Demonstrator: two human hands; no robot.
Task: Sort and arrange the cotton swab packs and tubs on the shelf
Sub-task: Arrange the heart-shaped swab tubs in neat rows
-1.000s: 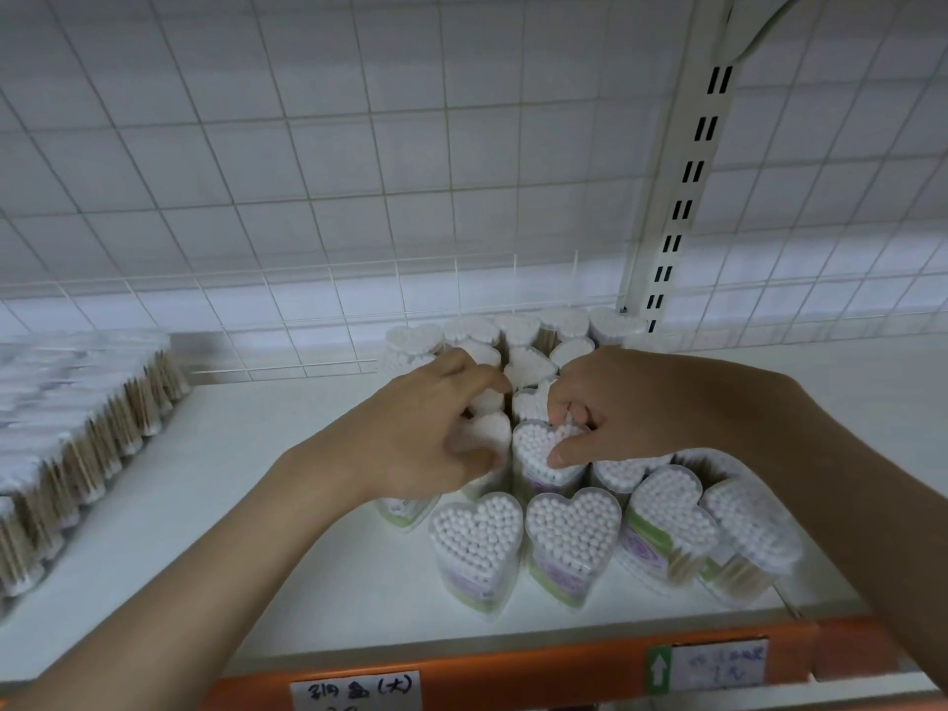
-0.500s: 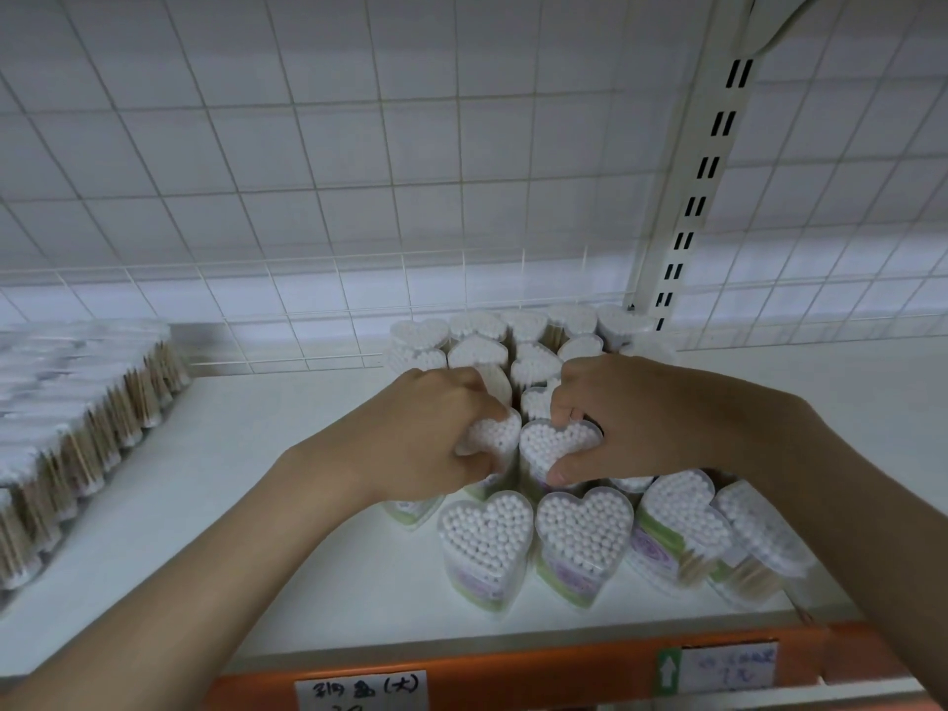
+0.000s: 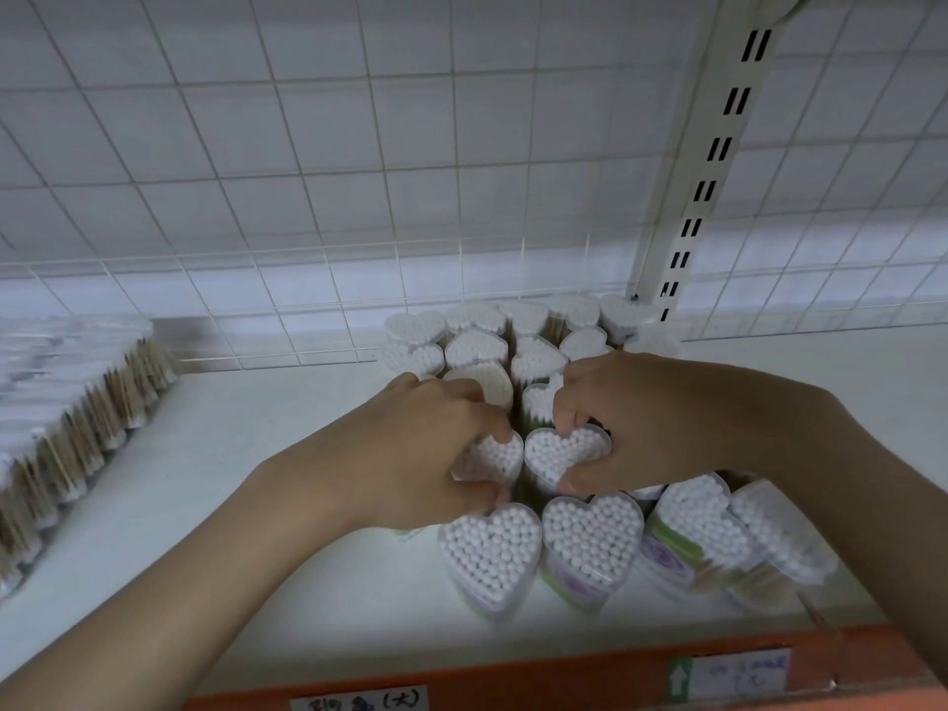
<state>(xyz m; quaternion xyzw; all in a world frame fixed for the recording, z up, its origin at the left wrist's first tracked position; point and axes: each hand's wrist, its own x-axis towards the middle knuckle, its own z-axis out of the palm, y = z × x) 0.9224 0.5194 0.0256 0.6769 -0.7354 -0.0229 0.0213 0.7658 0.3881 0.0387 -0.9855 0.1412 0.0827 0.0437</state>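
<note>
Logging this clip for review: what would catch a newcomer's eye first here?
Two bare hands meet mid-shelf, the left hand and the right hand each gripping a heart-shaped swab tub side by side. Around them a cluster of heart tubs runs back to the wire grid, the two at the front right tilted. Swab packs lie at the far left.

The handwritten white price label (image 3: 359, 703) on the orange shelf edge is getting cut off at the bottom, and the bagged wooden-stick cotton swab packs (image 3: 61, 402) are running off the left edge, pretty blurry.
</note>
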